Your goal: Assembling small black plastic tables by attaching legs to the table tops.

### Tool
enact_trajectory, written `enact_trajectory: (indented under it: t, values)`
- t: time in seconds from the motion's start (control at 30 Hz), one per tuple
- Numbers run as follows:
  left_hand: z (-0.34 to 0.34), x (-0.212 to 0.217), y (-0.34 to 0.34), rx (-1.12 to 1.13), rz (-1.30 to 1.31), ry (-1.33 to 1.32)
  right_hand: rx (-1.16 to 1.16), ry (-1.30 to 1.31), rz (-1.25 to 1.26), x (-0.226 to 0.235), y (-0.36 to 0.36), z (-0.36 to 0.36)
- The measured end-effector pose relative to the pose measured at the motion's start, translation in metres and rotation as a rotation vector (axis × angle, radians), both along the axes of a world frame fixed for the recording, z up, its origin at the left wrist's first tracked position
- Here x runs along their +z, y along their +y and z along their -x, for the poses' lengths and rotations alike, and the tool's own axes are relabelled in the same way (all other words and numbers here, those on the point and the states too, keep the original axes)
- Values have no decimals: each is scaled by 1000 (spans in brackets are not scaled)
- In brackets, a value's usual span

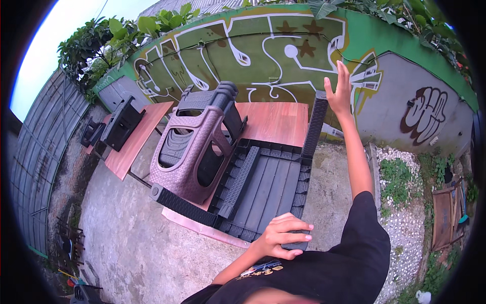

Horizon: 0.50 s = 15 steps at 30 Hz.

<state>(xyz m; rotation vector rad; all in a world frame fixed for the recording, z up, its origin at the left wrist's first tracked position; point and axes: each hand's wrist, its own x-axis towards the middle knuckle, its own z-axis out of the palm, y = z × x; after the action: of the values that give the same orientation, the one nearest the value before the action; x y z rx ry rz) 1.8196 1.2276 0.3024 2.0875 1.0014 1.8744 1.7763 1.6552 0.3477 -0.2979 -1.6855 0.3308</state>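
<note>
My left hand [284,236] is wrapped round the end of a dark plastic leg [296,245] at the near right corner of an upturned black plastic tabletop [271,190]. My right hand [340,93] is raised with fingers stretched out, beside the top of the upright leg [316,124] at the far right corner; I cannot tell whether it touches it. Another leg [185,206] sticks out from the near left corner. A textured black bar [242,180], shaped like a leg, lies inside the tabletop along its left side.
Left of the tabletop, a brownish-purple plastic stool [187,152] and grey stools [225,99] stand on the wooden table [273,119]. A second wooden table [132,147] bears black plastic parts [121,124]. Behind runs a painted wall [298,76]; concrete floor [131,228] lies around.
</note>
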Motion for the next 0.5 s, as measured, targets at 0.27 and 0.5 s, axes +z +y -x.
enact_trajectory:
  t: [0.27,0.5]
  values:
    - [-5,-4,1,-7,-63,-33,-93,-1016,111,54,18,15]
    - [6,-6,-1,18,-85,-9,-99,-1255,235,5,-2,44]
